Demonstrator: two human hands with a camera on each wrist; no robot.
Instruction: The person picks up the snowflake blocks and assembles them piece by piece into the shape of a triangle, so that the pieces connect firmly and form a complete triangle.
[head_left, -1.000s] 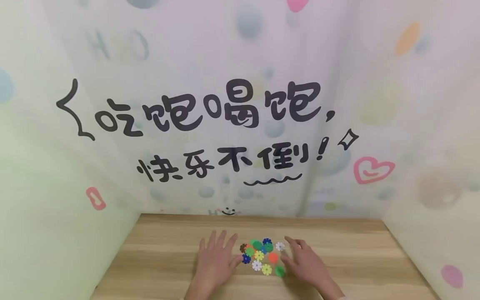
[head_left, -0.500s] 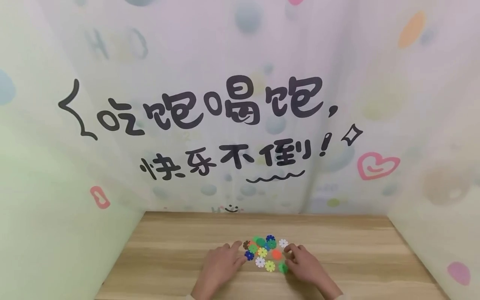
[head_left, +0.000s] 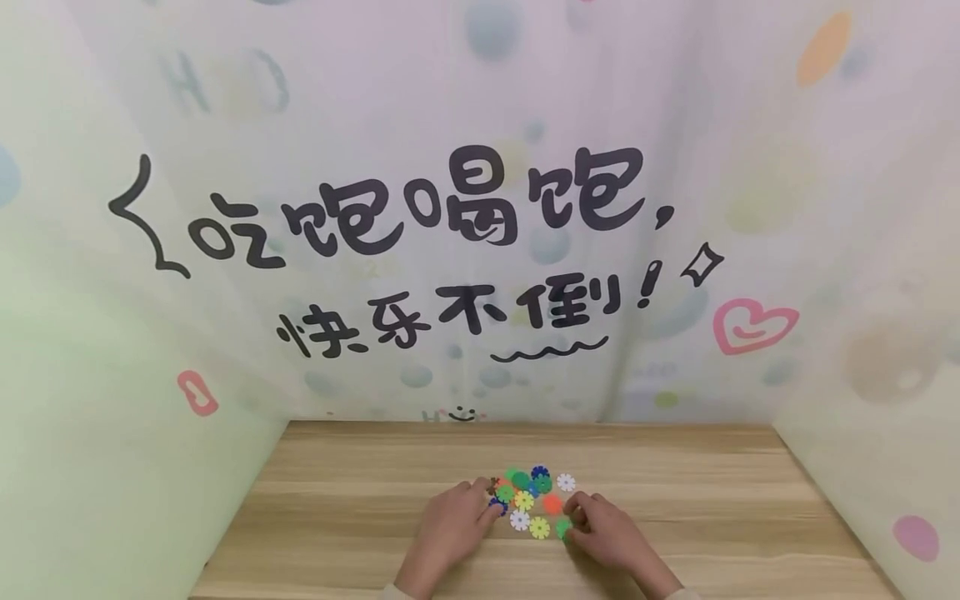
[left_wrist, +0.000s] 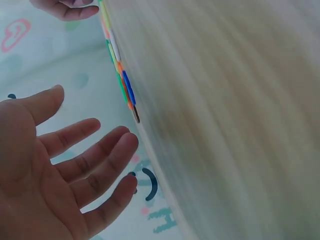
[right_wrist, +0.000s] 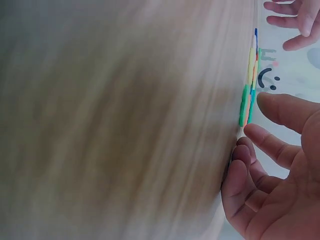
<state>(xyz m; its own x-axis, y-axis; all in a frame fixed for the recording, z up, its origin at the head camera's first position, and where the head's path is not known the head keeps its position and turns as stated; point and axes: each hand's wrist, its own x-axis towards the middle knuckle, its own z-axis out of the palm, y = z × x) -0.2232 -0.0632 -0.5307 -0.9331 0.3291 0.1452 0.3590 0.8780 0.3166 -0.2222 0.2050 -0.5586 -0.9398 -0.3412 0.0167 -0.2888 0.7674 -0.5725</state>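
Several flat, notched plastic snowflake discs lie in a loose cluster on the wooden table, among them a yellow disc, an orange disc and a white disc. My left hand is at the cluster's left side, its thumb over a dark blue disc. The left wrist view shows that hand with thumb and fingers apart, nothing between them. On the right, the thumb of my right hand overlaps a green disc. Its thumb and index finger stand apart in the right wrist view, other fingers bent near the tabletop.
The wooden table ends at a printed back curtain with black lettering. Pale side walls stand at left and right. A separate white disc lies at the cluster's back right.
My left hand, spread flat a second ago, has drawn its fingers in and moved right to the cluster. My right hand's fingers have bent more and its thumb has reached the green disc.
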